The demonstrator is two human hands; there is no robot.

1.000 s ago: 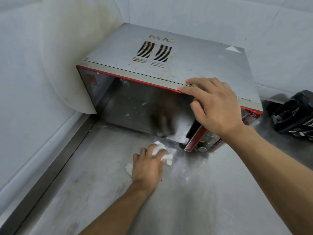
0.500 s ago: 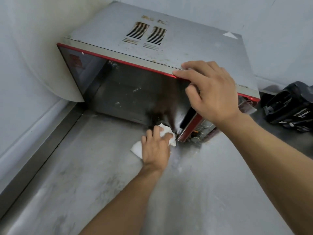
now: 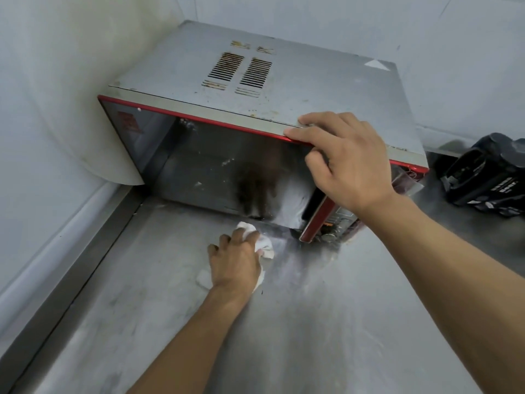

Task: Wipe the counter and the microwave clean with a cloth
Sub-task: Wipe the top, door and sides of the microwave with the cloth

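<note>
A grey microwave with red trim and a dark glass door stands in the corner on the steel counter. My right hand grips its top front edge, fingers on the dirty top and thumb on the door face. My left hand holds a crumpled white cloth pressed down on the counter just in front of the microwave's bottom edge, near the red lower corner of the door. Most of the cloth is hidden under the hand.
A black appliance lies on the counter to the right of the microwave. Pale walls close in on the left and behind, and a raised steel lip runs along the counter's left side. The counter surface is smeared and streaked.
My left hand slid the cloth up to the microwave's base, then back to the left and slightly toward me. My right hand kept its grip on the top edge.
</note>
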